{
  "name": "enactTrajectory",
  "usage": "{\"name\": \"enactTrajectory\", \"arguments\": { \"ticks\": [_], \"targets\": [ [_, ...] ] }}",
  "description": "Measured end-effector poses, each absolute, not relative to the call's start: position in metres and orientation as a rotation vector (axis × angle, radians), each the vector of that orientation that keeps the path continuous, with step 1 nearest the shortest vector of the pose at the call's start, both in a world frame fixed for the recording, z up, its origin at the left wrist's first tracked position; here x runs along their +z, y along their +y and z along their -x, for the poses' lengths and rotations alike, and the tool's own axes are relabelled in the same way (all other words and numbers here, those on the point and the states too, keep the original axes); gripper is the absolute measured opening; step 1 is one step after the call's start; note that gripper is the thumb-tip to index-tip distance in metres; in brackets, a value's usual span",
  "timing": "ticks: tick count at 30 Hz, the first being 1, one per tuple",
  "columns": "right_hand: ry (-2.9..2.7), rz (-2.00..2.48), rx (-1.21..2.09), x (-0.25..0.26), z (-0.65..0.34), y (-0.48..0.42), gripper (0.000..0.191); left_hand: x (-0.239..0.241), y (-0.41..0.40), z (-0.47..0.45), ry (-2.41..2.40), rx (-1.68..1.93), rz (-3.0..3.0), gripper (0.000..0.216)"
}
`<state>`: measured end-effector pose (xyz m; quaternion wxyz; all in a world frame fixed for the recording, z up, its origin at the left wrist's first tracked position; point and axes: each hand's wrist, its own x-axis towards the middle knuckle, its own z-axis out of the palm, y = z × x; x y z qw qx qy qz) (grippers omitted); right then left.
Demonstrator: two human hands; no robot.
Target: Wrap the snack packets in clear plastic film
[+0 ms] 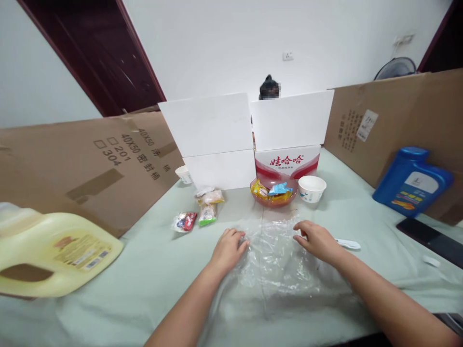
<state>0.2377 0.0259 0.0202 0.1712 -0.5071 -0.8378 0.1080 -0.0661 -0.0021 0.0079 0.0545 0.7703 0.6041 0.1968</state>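
A clear, crinkled plastic sheet or bag (277,258) lies flat on the cloth in front of me. At its left edge rests my left hand (227,249), palm down, fingers lightly bent with a gap between thumb and forefinger. My right hand (318,241) is over the plastic's right side, its curved fingers and thumb apart. Neither hand visibly grips anything. Just beyond the plastic sits a reddish translucent bowl (273,200) of wrapped snacks, beside a white paper bowl (312,188). A white-handled tool (347,244) pokes out behind my right wrist; its far end is hidden.
Several snack packets (209,207) lie left of centre. A yellow jug (61,250) stands left, a blue bottle (412,183) and dark phone (434,241) right. White boxes (220,168) and cardboard panels (87,168) border the table. A person's head (269,87) shows behind.
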Motion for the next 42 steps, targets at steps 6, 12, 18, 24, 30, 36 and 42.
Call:
{"name": "enactTrajectory", "arguments": {
  "ticks": [6,12,18,24,30,36,42],
  "targets": [
    [-2.339,1.987,0.347,0.027,-0.286,0.043,0.027,0.013,-0.005,0.069,1.998,0.515,-2.351,0.027],
    [-2.185,1.755,-0.070,0.018,-0.277,0.039,0.028,0.021,-0.018,0.052,2.038,0.773,-2.641,0.020],
    [-2.688,1.075,0.271,-0.002,-0.226,0.011,0.063,0.006,-0.010,0.057,2.087,0.457,-2.541,0.025],
    [-2.735,1.209,0.239,0.015,-0.235,0.008,0.059,0.012,-0.001,0.081,2.340,0.612,-2.321,0.028],
    [-2.615,1.297,0.103,0.007,-0.239,0.023,0.037,0.011,-0.011,0.051,1.348,0.566,-2.700,0.031],
    [-2.425,1.482,-0.030,-0.014,-0.246,0.037,0.071,0.022,-0.021,0.045,1.141,0.392,-2.594,0.039],
    [-2.608,1.208,0.146,-0.005,-0.233,0.023,0.049,0.018,-0.015,0.053,1.397,0.384,-2.517,0.025]
  ]
}}
